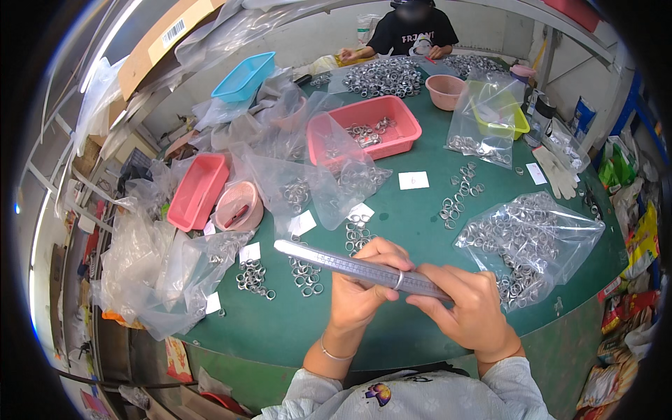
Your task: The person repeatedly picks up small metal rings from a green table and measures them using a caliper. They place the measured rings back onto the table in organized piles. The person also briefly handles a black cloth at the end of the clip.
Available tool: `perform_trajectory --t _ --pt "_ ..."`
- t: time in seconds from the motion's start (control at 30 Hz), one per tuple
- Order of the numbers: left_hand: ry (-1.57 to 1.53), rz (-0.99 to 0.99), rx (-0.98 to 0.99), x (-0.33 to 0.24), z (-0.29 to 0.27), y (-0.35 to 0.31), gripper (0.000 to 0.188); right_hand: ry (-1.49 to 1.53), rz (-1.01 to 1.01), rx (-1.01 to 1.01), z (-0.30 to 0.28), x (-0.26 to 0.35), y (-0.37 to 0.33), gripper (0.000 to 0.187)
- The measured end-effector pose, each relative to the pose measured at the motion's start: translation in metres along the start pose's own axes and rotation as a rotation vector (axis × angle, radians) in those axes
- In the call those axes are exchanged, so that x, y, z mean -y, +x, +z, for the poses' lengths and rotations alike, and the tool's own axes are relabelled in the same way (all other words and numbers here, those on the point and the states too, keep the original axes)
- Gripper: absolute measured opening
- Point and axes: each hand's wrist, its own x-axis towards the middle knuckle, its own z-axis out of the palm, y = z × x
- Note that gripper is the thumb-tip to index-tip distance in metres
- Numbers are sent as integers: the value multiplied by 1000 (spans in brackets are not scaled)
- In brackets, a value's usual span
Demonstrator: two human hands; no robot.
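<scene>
A grey ring mandrel (336, 262) with scale markings slants across in front of me, its rounded tip toward the left. A silver ring (400, 281) sits around it, near the thicker end. My left hand (360, 290) has its fingers closed at that ring, thumb below and fingers above. My right hand (472, 304) grips the mandrel's thick end. Below and beyond the mandrel, loose piles of rings (306, 276) lie on the green table (406, 231). To the right of my right hand lies a clear bag (528, 238) full of rings.
Pink trays (413, 133), a pink bowl (240, 222), a blue basket (245, 75) and crumpled plastic bags (150, 259) crowd the left and middle. White paper slips (413, 180) lie among the rings. A glove (556, 173) rests at right. Another person (413, 35) sits at the far side.
</scene>
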Motion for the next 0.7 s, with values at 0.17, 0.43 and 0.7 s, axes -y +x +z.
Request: perform_trajectory --t 0.17,0.43,0.7 --pt "14 22 -66 -2 7 -3 39 -118 -49 -55 3 0 -1 27" --pt "52 191 -312 -19 -6 2 43 -251 -51 -114 -7 1 2 28" --pt "-69 135 -147 -17 -6 -2 36 -87 2 -28 -7 5 2 28"
